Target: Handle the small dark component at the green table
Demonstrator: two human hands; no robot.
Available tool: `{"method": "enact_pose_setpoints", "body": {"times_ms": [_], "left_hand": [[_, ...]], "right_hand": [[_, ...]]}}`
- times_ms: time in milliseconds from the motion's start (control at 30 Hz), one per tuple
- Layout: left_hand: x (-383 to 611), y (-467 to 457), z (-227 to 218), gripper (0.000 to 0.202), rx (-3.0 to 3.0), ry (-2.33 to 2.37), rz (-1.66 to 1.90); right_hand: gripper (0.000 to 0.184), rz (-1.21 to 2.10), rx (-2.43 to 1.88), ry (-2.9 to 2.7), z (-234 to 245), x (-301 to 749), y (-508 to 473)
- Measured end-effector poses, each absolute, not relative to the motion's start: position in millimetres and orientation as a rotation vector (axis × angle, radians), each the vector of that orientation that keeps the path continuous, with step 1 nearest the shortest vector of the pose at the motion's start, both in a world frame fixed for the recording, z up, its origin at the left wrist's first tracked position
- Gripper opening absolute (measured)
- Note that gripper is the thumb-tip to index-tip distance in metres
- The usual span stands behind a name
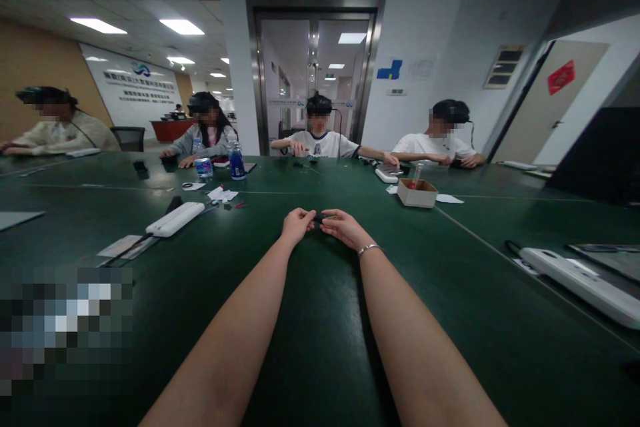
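Both my arms stretch forward over a dark green table (pixel 320 320). My left hand (pixel 297 225) and my right hand (pixel 342 226) meet at the middle of the table. Together they pinch a small black object (pixel 319 217) between their fingertips. Its shape is too small to make out. A thin bracelet (pixel 369 249) circles my right wrist.
A white power strip (pixel 175 219) lies to the left, another (pixel 583 282) at the right. A small cardboard box (pixel 417 193) stands ahead right. Bottles (pixel 237 161) stand far left. Several people with headsets sit along the far side, working with their own hands.
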State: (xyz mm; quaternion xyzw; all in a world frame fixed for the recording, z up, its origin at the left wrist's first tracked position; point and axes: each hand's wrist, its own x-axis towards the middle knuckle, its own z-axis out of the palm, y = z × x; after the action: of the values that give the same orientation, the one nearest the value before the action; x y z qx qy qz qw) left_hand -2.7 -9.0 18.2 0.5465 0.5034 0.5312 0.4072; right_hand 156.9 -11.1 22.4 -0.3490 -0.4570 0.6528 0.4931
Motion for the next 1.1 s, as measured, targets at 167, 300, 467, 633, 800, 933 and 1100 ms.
{"method": "enact_pose_setpoints", "body": {"times_ms": [167,300,467,633,800,933,1100], "left_hand": [[-2.7,-12.8,21.3,0.018,1.386,1.28,1.321],[-3.6,-11.7,20.1,0.02,1.386,1.278,1.3],[-5.0,-9.4,19.7,0.024,1.402,1.273,1.252],[-5.8,-8.4,20.0,0.027,1.401,1.264,1.224],[-5.6,-7.5,18.3,0.028,1.432,1.283,1.209],[-5.7,-7.4,17.8,0.027,1.44,1.29,1.191],[-6.1,-8.0,18.4,0.028,1.466,1.315,1.175]], "right_hand": [[0.025,1.584,-0.855,-1.108,21.9,157.4,-10.4],[0.026,1.585,-0.854,-1.118,23.2,158.0,-11.2],[0.027,1.591,-0.859,-1.133,24.5,158.7,-12.5],[0.025,1.593,-0.852,-1.129,23.9,158.9,-12.4],[0.025,1.595,-0.837,-1.121,24.2,158.6,-13.2],[0.025,1.595,-0.842,-1.119,24.5,158.7,-13.4],[0.026,1.602,-0.83,-1.139,24.1,159.4,-12.8]]}}
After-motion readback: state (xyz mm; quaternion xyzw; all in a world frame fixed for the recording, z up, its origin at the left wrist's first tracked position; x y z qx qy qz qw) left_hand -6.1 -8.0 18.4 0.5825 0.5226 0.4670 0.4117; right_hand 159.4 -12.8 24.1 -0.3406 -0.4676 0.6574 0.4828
